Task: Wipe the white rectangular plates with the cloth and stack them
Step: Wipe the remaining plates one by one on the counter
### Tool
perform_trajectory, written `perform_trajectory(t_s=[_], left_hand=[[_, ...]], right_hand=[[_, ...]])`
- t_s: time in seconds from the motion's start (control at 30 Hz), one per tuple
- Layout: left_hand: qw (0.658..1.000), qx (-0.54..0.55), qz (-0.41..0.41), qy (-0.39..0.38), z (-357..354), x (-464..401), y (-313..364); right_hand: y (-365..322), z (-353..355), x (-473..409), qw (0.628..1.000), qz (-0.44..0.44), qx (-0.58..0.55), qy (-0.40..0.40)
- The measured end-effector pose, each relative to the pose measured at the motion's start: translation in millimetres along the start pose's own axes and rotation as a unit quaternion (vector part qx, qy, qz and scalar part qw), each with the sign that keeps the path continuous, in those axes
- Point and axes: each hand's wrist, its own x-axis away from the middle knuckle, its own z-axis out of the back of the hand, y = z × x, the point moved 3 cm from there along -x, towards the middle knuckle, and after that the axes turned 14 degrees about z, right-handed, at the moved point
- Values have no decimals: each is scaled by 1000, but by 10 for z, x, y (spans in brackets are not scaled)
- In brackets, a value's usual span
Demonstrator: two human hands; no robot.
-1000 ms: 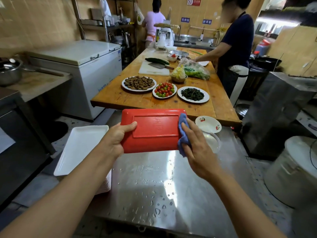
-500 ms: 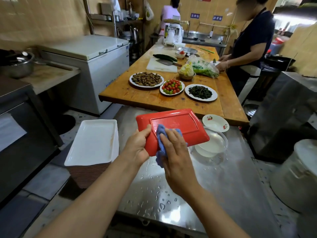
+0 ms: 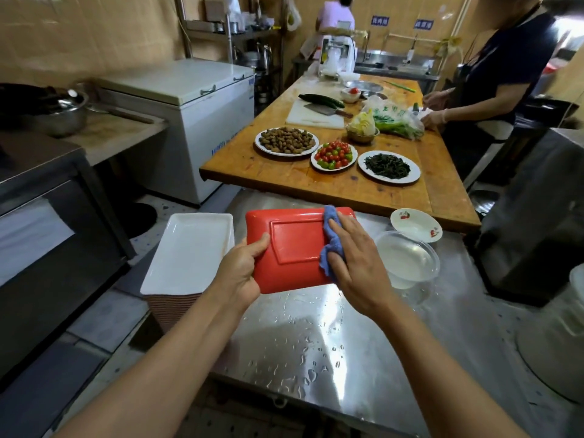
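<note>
Fingers (image 3: 349, 230) of the right hand (image 3: 357, 263) lie fairly straight and together, pressing a blue cloth (image 3: 330, 248) flat against the red underside of a rectangular plate (image 3: 294, 248). Thumb and fingers of the left hand (image 3: 241, 273) are clamped on the plate's left edge, thumb on top; the rest are hidden beneath. Held this way, the plate is off the wet steel tabletop (image 3: 316, 343), upside down and tilted toward the camera. Just to its left stands a stack of white rectangular plates (image 3: 189, 254), face up, their striped edges showing at the near end. To the right, on the tabletop, sit a clear plastic bowl (image 3: 406, 259) and a small white bowl with cherry prints (image 3: 415, 224). Beyond lies a wooden table (image 3: 284, 178) with plates of peanuts (image 3: 286, 140), cherry tomatoes (image 3: 334, 153) and dark greens (image 3: 388, 165). A person in a dark shirt (image 3: 499, 74) stands at its right side.
</note>
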Motion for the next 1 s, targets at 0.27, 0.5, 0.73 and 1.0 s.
perform_trajectory(t_s=[0.27, 0.5, 0.73, 1.0], left_hand=[[999, 7, 43, 4, 177, -80, -26], [998, -35, 52, 16, 230, -183, -121], [996, -82, 37, 16, 77, -338, -317], [991, -130, 10, 38, -45, -399, -557]], right_hand=[[303, -22, 275, 985, -111, -103, 80], [543, -96, 691, 955, -229, -162, 94], [802, -271, 1253, 944, -315, -35, -88], [871, -601, 1797, 901, -369, -8, -227]])
